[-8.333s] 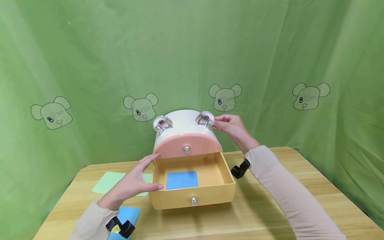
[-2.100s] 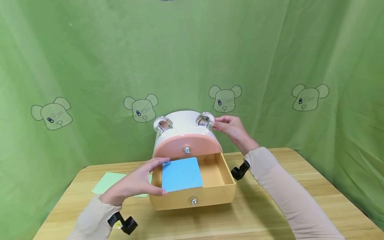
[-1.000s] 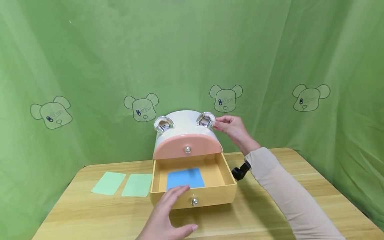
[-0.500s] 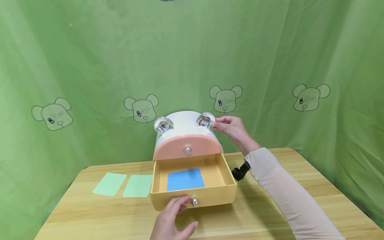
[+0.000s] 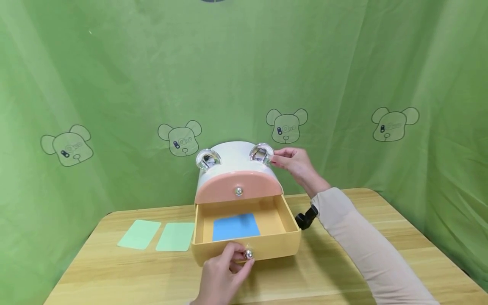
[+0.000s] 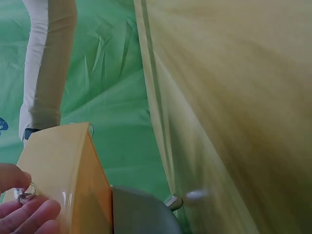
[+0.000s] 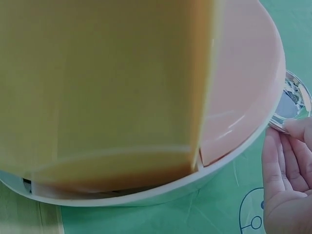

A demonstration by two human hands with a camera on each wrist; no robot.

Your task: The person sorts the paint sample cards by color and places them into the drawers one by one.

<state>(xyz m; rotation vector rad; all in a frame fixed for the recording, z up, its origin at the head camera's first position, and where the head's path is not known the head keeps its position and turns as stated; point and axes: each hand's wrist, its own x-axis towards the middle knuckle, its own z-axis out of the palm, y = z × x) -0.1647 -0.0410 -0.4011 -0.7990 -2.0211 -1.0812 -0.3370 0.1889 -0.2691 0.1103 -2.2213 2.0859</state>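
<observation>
The wooden table (image 5: 335, 258) is holding everything, with the white box (image 5: 236, 154) standing behind its pulled-out drawer (image 5: 276, 248). Two green cards (image 5: 175, 237) are lying left of the drawer; a blue card (image 5: 236, 227) is lying inside. The right hand (image 5: 299, 165) is pinching the silver ear (image 5: 261, 152) above the drawer's right side. The left hand (image 5: 221, 273) is way nearer: it's pinching the knob (image 5: 248, 254) about mid-front, and the drawer's depth is running away from it toward the box.

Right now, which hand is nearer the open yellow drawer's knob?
Left. The left hand pinches the knob between thumb and fingers; the right hand is farther back and higher, holding the silver ear on the right of the white box.
</observation>
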